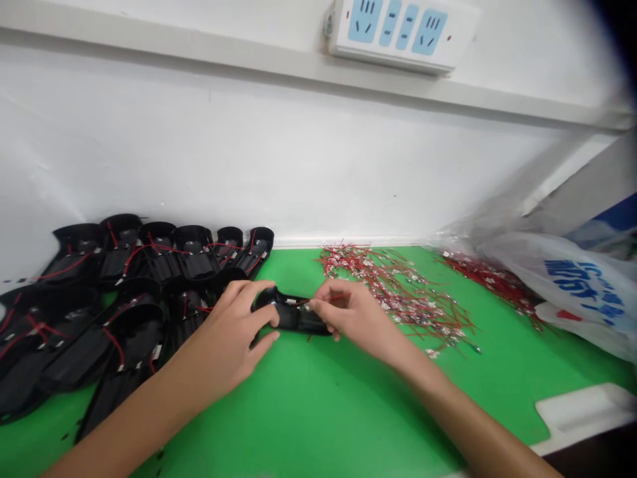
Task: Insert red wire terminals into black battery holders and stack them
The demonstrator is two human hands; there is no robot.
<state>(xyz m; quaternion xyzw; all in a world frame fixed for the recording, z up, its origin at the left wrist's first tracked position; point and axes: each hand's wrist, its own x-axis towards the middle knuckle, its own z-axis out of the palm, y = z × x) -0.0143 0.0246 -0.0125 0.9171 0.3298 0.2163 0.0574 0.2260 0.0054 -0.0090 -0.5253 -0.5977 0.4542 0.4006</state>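
A black plastic housing (289, 318) lies on its back on the green tabletop, its hollow side facing up. My left hand (233, 328) grips its rounded left end, fingers over the far rim and thumb at the near side. Inside the far edge runs a thin red wire (302, 303) beside a small whitish part. At the housing's right end, my right hand (354, 313) pinches the red wire between thumb and forefinger. The fingertips hide the wire's end and whatever it meets there.
Several similar black housings (196, 255) with red wires crowd the left side. Behind my right hand spreads a heap of red wires with small metal pieces (398, 282). A second wire pile (490, 279) lies by a plastic bag (577, 285). A socket strip (393, 33) is on the wall.
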